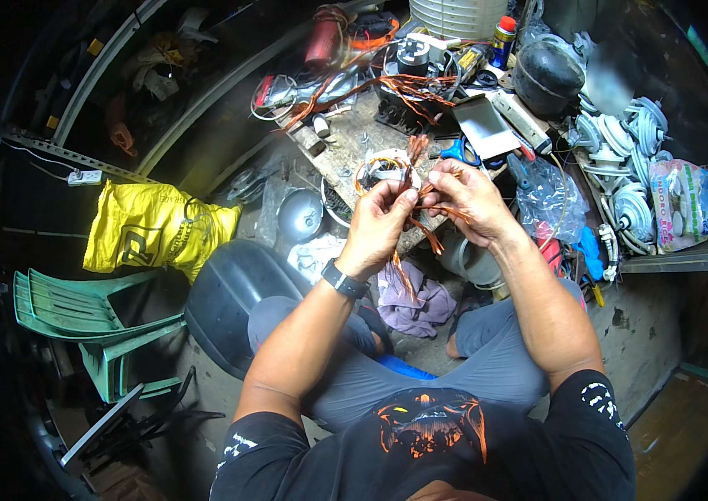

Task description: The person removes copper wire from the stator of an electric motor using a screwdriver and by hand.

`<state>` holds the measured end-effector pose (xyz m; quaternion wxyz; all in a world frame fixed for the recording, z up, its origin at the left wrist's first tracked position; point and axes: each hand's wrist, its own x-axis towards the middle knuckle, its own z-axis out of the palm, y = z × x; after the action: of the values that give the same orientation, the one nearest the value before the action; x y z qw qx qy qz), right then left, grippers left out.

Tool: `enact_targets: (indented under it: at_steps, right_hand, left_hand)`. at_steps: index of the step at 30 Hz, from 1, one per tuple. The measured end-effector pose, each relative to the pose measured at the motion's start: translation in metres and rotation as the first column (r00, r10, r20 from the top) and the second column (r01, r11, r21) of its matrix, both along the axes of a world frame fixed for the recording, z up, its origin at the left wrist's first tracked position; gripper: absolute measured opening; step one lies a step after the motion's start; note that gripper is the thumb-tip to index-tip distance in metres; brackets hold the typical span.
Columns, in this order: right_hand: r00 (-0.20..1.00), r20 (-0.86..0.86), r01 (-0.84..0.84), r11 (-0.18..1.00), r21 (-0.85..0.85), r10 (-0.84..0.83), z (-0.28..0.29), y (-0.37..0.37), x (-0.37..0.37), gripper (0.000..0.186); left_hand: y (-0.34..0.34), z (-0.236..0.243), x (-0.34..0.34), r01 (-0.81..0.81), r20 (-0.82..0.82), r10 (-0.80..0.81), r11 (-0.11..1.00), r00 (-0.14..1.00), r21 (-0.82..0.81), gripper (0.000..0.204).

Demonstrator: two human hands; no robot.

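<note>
Both hands meet over the front of a worn wooden workbench (pixel 346 171). My left hand (pixel 376 219), with a dark watch on its wrist, is closed around a bundle of copper wires (pixel 417 149). Loose ends of the bundle stick up above the fingers and hang below them. Close beside it, my right hand (pixel 472 204) pinches strands of the same bundle with bent fingers. Blue-handled scissors (pixel 459 150) lie just beyond the right hand. More copper-coloured wire (pixel 421 87) is heaped at the back of the bench, around a motor-like part (pixel 412 57).
A spray can (pixel 503 42) and a dark rounded vessel (pixel 548 75) stand at the back right. Grey pulley-like parts (pixel 613 138) crowd the right side. To the left are a yellow sack (pixel 149 225), a green plastic chair (pixel 78 309) and a black case (pixel 233 292). A purple cloth (pixel 417 305) lies below.
</note>
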<state>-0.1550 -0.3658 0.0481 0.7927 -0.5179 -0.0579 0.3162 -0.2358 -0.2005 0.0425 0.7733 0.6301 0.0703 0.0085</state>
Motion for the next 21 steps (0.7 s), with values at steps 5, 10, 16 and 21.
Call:
enact_targets:
  at_steps: [5, 10, 16, 21]
  right_hand:
    - [0.064, 0.96, 0.57, 0.78, -0.259, 0.272, 0.055, -0.023, 0.006, 0.056]
    - [-0.369, 0.762, 0.486, 0.809, -0.33, 0.532, 0.057, -0.024, 0.011, 0.039]
    - [0.155, 0.849, 0.213, 0.822, -0.529, 0.506, 0.043, -0.028, 0.011, 0.014]
    - [0.891, -0.233, -0.388, 0.92, 0.06, 0.391, 0.043, -0.046, -0.021, 0.025]
  left_hand:
    - [0.026, 0.002, 0.004, 0.024, -0.125, -0.073, 0.933, 0.99, -0.36, 0.018]
    - [0.03, 0.026, 0.003, 0.205, -0.129, -0.303, 0.846, 0.944, -0.493, 0.018]
    - [0.017, 0.032, -0.006, 0.152, 0.103, -0.167, 0.979, 0.981, 0.138, 0.013]
    - [0.016, 0.034, -0.011, 0.003, 0.308, -0.155, 0.896, 0.939, 0.443, 0.011]
